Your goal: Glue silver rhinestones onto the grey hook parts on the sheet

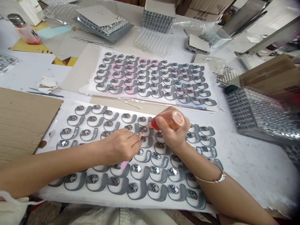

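Note:
My left hand [124, 145] is closed round a slim pink stick tool [124, 165] with a pointed, yellowish tip. That tip is at one of the round metal settings [143, 128] in the middle of the near board. My right hand [174, 129] is wrapped round a translucent orange-red squeeze bottle [176, 120], tilted so that its red nozzle [154, 123] points left, close to the same setting. Rows of grey curved metal pieces [138, 190], each with a round, shiny setting, lie on the white near board [93, 197]. My hands and forearms hide some of them.
Beyond lies a second sheet [90, 87] with similar pieces in rows. A cotton swab [132, 105] rests between the two. Brown cardboard [25, 122] is at left, a capped bottle [24, 29] far left. Clear trays [257, 112] are stacked at right, more trays [158, 18] at the back.

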Motion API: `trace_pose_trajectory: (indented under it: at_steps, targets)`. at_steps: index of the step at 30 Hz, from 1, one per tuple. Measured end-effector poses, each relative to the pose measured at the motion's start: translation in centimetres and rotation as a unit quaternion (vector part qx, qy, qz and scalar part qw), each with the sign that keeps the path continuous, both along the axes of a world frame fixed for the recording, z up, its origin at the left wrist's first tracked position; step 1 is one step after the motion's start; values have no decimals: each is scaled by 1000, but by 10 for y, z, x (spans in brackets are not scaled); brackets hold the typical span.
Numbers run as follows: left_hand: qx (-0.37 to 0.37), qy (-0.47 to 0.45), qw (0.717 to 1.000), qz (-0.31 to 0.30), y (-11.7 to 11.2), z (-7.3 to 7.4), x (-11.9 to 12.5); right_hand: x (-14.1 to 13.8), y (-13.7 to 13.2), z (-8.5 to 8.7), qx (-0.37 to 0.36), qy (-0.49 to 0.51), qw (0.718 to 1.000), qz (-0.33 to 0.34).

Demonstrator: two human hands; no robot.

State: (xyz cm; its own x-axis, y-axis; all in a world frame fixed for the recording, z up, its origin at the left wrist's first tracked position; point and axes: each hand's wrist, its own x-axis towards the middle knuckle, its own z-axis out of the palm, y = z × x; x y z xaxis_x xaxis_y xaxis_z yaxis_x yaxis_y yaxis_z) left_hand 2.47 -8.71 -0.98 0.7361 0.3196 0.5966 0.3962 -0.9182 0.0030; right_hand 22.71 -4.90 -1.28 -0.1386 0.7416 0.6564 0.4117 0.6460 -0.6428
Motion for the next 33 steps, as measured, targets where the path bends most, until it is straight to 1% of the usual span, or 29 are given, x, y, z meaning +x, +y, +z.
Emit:
trace_pose_trajectory:
  at_steps: [5, 10, 19, 25, 29, 33]
  targets:
    - [-21, 7, 1000, -10, 1, 1, -2, 0, -1, 1, 7, -8, 1000, 1]
    - [-51, 5, 998, -33, 3, 2, -6, 1, -1, 1, 25, -9, 1000, 8]
    - [-154, 17, 986, -54, 8, -1, -13, 0, -2, 6, 48, -38, 998, 7]
    - [-233, 37, 971, -42, 15, 6, -15, 0, -1, 5, 62, -33, 997, 11]
    - [-274, 15, 961, -44, 22, 9, -17, 0, 0, 4, 78, -34, 996, 14]
    - [-280, -40, 957, -63, 29, 8, -20, -1, -2, 5, 71, -30, 997, 24]
